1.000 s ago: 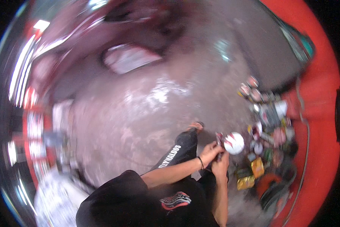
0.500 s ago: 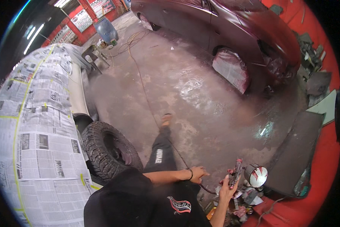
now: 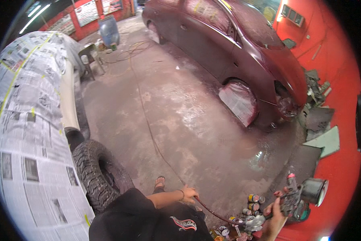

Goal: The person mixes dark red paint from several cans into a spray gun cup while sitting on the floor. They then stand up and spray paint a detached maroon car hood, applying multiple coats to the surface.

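Observation:
A paint spray gun (image 3: pixel 289 199), its dark body smeared with red, is gripped in my right hand (image 3: pixel 272 213) at the lower right. Its metal cup (image 3: pixel 316 191) points to the right, and a pinkish red tip shows at the top. My left hand (image 3: pixel 188 193), with a band on the wrist, is closed around a thin air hose (image 3: pixel 214 213) in front of my body. From that hand the hose curves toward the spray gun on one side and trails far over the floor on the other.
A dark red car (image 3: pixel 212 48) with covered wheels stands ahead. Newspaper sheeting (image 3: pixel 24 132) covers a vehicle at left, beside a loose tyre (image 3: pixel 94 172). Several paint cans (image 3: pixel 252 206) sit at lower right. A blue barrel (image 3: pixel 109 32) and a chair (image 3: pixel 90 60) stand farther back.
My right hand has lifted the spray gun outward to the right, its cup now turned sideways. My left hand, earlier with fingers apart, now grips the hose. My view has tilted up.

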Tool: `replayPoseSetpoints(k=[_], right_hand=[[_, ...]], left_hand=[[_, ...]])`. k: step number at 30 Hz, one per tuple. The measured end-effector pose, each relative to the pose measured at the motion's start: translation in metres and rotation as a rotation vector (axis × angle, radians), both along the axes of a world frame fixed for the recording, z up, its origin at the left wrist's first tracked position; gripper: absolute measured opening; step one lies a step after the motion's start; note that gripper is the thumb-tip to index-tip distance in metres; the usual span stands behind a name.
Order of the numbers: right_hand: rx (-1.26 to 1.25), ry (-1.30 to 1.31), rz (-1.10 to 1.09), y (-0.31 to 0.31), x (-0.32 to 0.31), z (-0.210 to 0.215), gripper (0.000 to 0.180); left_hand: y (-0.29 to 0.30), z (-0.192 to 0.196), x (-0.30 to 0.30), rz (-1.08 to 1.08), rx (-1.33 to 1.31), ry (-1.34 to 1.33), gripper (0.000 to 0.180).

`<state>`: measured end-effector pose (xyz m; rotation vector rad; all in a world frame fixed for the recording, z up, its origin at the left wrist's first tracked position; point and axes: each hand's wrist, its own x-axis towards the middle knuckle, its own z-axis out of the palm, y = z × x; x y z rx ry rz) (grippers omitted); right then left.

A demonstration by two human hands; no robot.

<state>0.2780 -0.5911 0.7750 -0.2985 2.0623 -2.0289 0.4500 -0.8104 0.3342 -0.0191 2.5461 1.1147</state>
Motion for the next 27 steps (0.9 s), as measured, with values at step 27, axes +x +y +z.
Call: replayPoseSetpoints(k=[27], right_hand=[[-0.088,0.257,-0.002,-0.075,-0.146,0.147,0.039]], left_hand=[[-0.253,-0.045,0.254,0.408,-0.174,-0.468,0.018]])
